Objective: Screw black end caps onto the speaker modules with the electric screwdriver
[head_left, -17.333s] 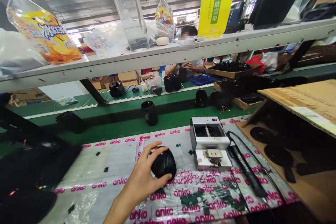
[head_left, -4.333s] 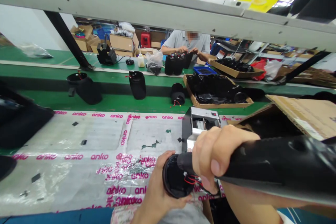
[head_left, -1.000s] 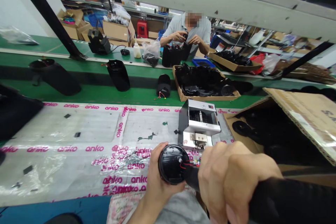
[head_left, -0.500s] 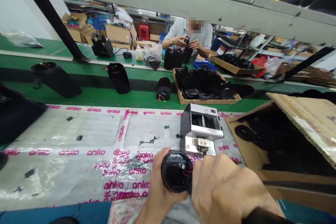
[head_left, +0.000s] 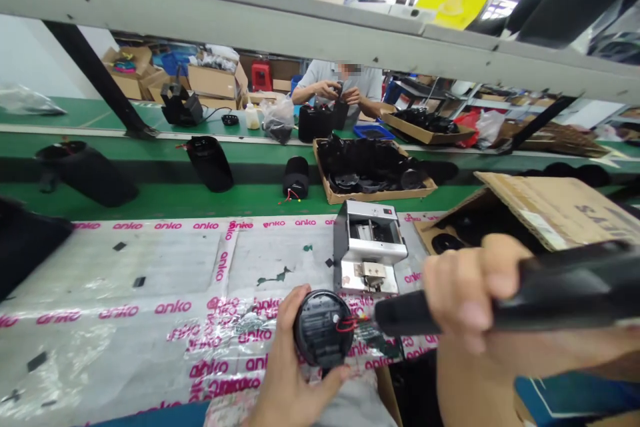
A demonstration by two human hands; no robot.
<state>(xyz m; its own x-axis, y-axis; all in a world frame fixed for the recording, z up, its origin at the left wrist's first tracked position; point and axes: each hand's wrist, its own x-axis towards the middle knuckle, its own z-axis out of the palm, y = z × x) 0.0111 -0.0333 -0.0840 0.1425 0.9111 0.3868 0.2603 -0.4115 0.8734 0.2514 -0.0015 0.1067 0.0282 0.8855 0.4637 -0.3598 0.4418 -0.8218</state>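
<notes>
My left hand (head_left: 295, 360) is wrapped round a black round housing (head_left: 323, 330), its open end tilted up toward me. Thin red wires (head_left: 345, 327) come out over the housing's right rim. My right hand (head_left: 470, 293) grips a long black handheld tool (head_left: 550, 287) with a narrower nose. That nose points left, close to the wire ends; whether it touches them I cannot tell. Just beyond the housing stands a small silver and black machine (head_left: 373, 247) with a metal block at its front.
A cardboard box (head_left: 550, 203) of black parts stands at the right. Several black cylinders, one of them a small speaker-like body (head_left: 296, 177), stand on the green belt (head_left: 260, 193) beside a tray (head_left: 380, 197) of black parts. A co-worker (head_left: 345, 90) sits opposite. A shelf beam (head_left: 250, 27) crosses above.
My right hand has turned and drawn right from the housing, bringing the black tool into plain view. My left hand still holds the housing. The view has tilted upward and shifted slightly right.
</notes>
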